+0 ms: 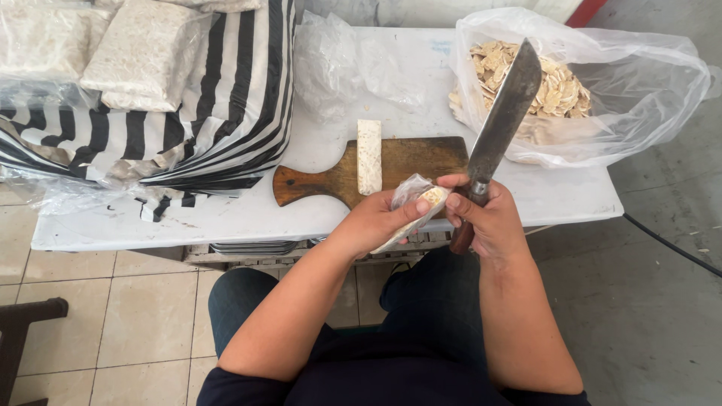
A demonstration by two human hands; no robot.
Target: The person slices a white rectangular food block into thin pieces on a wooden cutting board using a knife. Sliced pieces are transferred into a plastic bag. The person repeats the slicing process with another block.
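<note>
At far left on the white table [226, 214], clear bags [143, 49] of pale, crumbly blocks lie stacked on a black-and-white striped sack [226, 98], which slumps over the table's left half and hangs toward its front edge. Right of the sack, crumpled clear plastic [331, 64] sits near the back edge. In front of it lies a brown board [406, 162], its handle pointing left; a pale bar [369, 156] lies across the board, long axis running front to back, one end past the board's far edge.

Just off the table's front edge, over the lap, the left hand [376, 222] is curled around a pale slab [435, 198] half-wrapped in thin clear film [410, 188]; thumb on top, fingers under. The slab tilts up and to the right, its bare end toward the right hand. The right hand [485, 218] is closed tight on the dark handle of a cleaver [502, 113], fingertips touching the slab's end. The cleaver's long axis runs from the handle up and to the right; its broad grey blade stands in front of the board's right end and the big bag behind.

That large clear bag [639, 83], mouth open, rests on the table's right end, holding a heap of pale beige slices [553, 86]. No labels show on any package
</note>
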